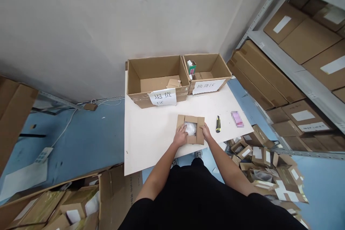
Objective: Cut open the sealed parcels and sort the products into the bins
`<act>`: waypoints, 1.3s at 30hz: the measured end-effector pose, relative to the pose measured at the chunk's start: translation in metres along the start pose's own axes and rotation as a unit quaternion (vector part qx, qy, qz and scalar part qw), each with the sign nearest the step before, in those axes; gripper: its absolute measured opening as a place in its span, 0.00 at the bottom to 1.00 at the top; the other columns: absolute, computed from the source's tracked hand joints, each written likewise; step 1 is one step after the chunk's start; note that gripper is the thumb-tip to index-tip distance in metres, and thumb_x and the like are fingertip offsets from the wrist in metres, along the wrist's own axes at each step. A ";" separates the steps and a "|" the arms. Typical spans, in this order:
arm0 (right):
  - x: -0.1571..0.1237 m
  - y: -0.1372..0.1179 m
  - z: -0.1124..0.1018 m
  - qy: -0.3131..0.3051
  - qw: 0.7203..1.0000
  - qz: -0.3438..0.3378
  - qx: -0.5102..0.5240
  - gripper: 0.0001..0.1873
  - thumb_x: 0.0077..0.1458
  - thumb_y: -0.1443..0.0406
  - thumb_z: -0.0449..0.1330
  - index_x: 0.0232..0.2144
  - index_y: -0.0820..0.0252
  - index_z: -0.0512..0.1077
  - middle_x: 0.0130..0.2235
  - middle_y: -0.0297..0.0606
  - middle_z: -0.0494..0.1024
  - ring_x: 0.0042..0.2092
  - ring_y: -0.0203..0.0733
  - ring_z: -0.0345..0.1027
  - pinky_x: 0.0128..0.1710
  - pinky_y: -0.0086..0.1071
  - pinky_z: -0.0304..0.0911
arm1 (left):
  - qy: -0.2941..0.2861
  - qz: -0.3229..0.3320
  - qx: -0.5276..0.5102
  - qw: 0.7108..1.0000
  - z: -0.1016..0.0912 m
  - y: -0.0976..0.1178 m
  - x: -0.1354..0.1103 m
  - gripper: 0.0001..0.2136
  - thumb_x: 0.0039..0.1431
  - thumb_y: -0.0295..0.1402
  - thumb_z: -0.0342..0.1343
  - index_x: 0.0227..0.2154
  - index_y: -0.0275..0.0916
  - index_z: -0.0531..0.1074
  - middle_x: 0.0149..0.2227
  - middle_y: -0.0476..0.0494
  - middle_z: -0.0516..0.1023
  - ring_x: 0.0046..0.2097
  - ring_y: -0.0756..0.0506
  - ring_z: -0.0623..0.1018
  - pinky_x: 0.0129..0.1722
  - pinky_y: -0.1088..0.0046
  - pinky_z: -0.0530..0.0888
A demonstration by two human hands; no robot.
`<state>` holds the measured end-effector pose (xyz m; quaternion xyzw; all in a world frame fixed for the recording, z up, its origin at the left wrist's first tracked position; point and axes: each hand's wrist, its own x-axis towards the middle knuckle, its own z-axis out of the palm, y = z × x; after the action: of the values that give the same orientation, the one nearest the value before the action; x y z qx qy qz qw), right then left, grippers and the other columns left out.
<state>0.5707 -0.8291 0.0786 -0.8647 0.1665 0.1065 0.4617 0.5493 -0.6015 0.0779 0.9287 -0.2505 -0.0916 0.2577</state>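
Observation:
A small cardboard box (199, 136) with its top flaps folded outward lies near the front edge of the white table. Inside its opening shows a white, plastic-wrapped item (191, 128), whose kind I cannot make out. My left hand (180, 136) lies over the box's left side, fingers bent over the rim and their tips touching the white wrapping. At the right flap, my right hand (206, 132) grips the box edge between thumb and fingers. A yellow-and-black utility knife (218, 124) rests on the table to the right of the box.
Two open cartons with handwritten paper signs, a left carton (137, 97) and a right carton (225, 73), stand along the table's back. A blurred pink item (237, 119) lies at right. Shelving (296, 70) and piled cardboard boxes (266, 161) flank the table (145, 133).

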 end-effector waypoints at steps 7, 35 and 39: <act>-0.014 -0.010 -0.006 0.126 0.975 -0.059 -0.171 0.30 0.62 0.63 0.57 0.65 0.65 0.66 0.68 0.56 0.66 0.71 0.58 0.52 0.71 0.50 0.50 | -0.050 0.041 -0.061 0.996 -0.003 -0.006 -0.029 0.11 0.66 0.43 0.61 0.38 0.45 0.86 0.70 0.46 0.70 0.77 0.34 0.53 0.75 0.49 0.56; -0.007 -0.105 0.173 -0.230 0.894 -0.244 -0.296 0.38 0.59 0.70 0.60 0.71 0.66 0.63 0.76 0.52 0.53 0.77 0.56 0.41 0.75 0.45 0.43 | 0.084 -0.120 0.053 0.988 -0.001 -0.037 -0.131 0.07 0.65 0.28 0.60 0.41 0.43 0.83 0.66 0.37 0.73 0.75 0.30 0.59 0.70 0.36 0.62; -0.007 -0.111 0.189 -0.240 0.886 -0.198 -0.343 0.45 0.59 0.64 0.63 0.75 0.65 0.54 0.77 0.56 0.51 0.78 0.63 0.36 0.74 0.56 0.39 | 0.080 -0.142 0.044 0.986 -0.003 -0.044 -0.137 0.06 0.64 0.27 0.61 0.39 0.42 0.83 0.68 0.36 0.71 0.76 0.29 0.57 0.69 0.37 0.64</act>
<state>0.6010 -0.6129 0.0614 -0.9320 -0.1712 0.2678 0.1740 0.4508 -0.4974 0.0634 0.9696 -0.0990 -0.0417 0.2200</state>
